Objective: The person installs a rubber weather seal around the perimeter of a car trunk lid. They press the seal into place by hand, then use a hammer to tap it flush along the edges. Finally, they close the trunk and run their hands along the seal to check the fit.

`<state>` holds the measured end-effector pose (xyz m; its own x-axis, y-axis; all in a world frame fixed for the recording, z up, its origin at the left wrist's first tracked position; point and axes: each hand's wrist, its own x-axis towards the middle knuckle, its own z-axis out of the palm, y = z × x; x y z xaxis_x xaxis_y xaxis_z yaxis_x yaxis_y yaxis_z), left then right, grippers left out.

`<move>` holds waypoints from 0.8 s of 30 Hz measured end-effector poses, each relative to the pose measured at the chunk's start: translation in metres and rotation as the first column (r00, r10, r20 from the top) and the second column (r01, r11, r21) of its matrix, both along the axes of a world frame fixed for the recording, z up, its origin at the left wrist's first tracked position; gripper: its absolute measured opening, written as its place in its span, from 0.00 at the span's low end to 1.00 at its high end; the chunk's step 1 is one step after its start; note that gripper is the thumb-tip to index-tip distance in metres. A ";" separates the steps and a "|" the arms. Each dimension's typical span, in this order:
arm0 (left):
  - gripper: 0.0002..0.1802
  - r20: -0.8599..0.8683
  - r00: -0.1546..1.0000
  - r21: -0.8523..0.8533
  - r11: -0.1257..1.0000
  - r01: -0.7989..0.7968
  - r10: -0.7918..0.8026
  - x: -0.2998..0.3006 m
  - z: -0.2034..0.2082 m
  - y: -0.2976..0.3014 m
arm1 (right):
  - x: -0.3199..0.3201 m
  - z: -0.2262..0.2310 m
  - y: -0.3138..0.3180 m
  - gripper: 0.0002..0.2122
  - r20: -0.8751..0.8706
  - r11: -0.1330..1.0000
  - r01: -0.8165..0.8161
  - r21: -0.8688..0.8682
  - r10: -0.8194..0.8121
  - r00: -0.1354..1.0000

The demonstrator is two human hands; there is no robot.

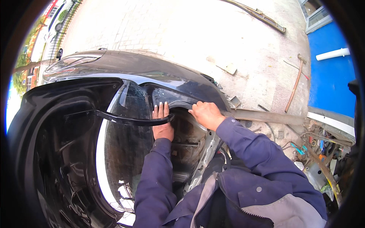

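Observation:
A dark car stands with its boot lid [57, 140] raised on the left. My left hand [163, 123] lies with fingers stretched out on the body panel at the edge of the boot opening [185, 152]. A black curved hinge arm [133, 120] crosses over that hand. Along the far rim of the opening runs a black rubber seal [180, 103]. At the far right corner of the rim, my right hand [206, 115] has its fingers curled round the seal; its fingertips are partly hidden.
Between lid and opening sits the dusty rear window [127, 152]. A long-handled hammer [295, 85] rests on the ground at right, near a blue panel [329, 79] and a wooden beam [268, 116]. Scrap and tools clutter the lower right. A metal rail [262, 17] lies farther off.

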<state>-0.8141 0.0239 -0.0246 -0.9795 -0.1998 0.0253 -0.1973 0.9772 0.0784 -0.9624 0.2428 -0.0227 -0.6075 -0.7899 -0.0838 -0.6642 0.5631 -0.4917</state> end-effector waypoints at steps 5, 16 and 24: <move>0.47 0.025 0.999 0.036 0.999 -0.025 0.024 0.002 -0.001 -0.001 | -0.010 0.038 -0.013 0.14 -0.147 0.950 -0.013 -0.311 -0.035 0.988; 0.46 -0.037 0.999 0.025 0.999 -0.035 0.036 0.009 -0.017 -0.005 | -0.010 -0.004 -0.072 0.11 -0.037 0.698 -0.020 -0.716 -0.009 0.999; 0.46 -0.041 0.998 0.073 0.997 -0.038 0.041 0.001 -0.007 -0.005 | 0.003 0.009 -0.023 0.09 -0.003 0.716 0.023 -0.697 -0.034 0.999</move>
